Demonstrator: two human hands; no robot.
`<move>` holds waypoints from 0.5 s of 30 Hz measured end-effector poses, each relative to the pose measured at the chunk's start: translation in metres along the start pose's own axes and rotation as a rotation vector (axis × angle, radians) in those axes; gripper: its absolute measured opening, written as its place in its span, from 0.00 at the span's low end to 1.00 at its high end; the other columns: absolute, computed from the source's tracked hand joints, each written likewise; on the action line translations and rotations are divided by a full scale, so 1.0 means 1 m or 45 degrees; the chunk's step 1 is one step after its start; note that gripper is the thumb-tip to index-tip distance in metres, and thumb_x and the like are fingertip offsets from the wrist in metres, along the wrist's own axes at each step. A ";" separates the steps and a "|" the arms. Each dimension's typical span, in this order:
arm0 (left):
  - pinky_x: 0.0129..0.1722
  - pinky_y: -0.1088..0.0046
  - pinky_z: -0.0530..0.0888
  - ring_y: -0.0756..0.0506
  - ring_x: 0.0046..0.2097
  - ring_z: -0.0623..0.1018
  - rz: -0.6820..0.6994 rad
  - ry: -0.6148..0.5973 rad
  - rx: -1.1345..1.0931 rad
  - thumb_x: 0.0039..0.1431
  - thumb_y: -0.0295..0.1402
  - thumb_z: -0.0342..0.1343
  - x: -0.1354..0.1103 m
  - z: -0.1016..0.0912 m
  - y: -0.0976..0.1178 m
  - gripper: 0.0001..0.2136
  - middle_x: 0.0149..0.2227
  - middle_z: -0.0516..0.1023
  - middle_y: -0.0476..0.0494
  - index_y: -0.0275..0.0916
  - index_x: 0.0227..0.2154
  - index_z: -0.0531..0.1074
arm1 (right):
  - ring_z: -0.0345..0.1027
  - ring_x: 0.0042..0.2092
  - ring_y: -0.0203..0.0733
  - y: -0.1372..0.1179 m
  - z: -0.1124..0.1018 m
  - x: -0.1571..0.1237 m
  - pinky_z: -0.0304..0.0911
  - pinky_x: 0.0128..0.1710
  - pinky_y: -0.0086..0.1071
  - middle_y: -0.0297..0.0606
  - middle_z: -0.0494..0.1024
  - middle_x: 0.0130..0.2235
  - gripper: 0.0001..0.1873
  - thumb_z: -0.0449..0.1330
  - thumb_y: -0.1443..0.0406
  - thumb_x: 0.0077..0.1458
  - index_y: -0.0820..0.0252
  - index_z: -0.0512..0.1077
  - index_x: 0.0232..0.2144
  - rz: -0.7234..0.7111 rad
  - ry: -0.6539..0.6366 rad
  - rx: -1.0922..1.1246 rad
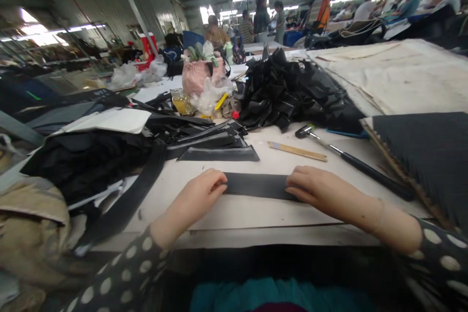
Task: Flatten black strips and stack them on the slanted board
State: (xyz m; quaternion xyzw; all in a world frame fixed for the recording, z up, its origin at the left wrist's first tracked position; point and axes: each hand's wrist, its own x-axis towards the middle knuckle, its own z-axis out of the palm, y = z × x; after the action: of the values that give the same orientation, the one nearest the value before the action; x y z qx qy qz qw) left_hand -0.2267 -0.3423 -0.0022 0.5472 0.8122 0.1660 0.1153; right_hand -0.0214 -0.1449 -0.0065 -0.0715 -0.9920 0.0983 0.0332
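- Our hands are apart: the left hand [208, 186] is closed on the left end of the strip [256, 185], fingers and thumb drawn together.
- Our right hand [310, 185] is closed on the strip's right end, its thumb hidden from us.
- We have the strip lying flat and straight on the tabletop [226, 214], across in front of us; setting it out looks done, we judge.
- Just beyond the strip, to its left, lie loose strips [219, 154]; farther back stands a black heap [281, 87]. We cannot tell whether these are finished or left to handle.
- On our side of the strip, a band of tabletop gives us room before its near edge.
- Beyond the strip the gap is narrow: loose strips to the left, the stick [298, 151] to the right.
- Past the strip's right end, the hammer [347, 157] slants towards the dark board [427, 151], limiting our room there.
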 end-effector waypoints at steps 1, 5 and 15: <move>0.32 0.74 0.65 0.50 0.32 0.70 -0.001 0.004 -0.030 0.54 0.33 0.47 0.008 0.004 0.001 0.05 0.31 0.69 0.50 0.40 0.32 0.66 | 0.64 0.33 0.40 -0.002 0.002 0.004 0.59 0.33 0.32 0.39 0.69 0.31 0.10 0.50 0.63 0.55 0.59 0.69 0.29 0.010 0.005 -0.005; 0.30 0.75 0.63 0.50 0.31 0.69 -0.019 -0.065 -0.054 0.50 0.36 0.51 0.031 0.022 0.000 0.07 0.30 0.68 0.51 0.40 0.32 0.65 | 0.64 0.34 0.40 -0.001 0.016 0.011 0.59 0.34 0.32 0.39 0.69 0.32 0.08 0.51 0.63 0.55 0.59 0.68 0.30 0.057 -0.020 0.060; 0.28 0.75 0.62 0.49 0.31 0.69 -0.025 -0.216 0.014 0.45 0.37 0.54 0.043 0.024 -0.007 0.12 0.32 0.69 0.51 0.41 0.34 0.64 | 0.63 0.37 0.41 0.006 0.031 0.005 0.60 0.38 0.35 0.39 0.69 0.36 0.07 0.52 0.62 0.53 0.58 0.66 0.34 0.121 0.019 0.278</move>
State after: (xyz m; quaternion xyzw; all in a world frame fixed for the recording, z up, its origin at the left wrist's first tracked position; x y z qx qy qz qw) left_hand -0.2399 -0.3015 -0.0269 0.5519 0.8058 0.1136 0.1823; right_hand -0.0280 -0.1441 -0.0376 -0.1153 -0.9706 0.2068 0.0434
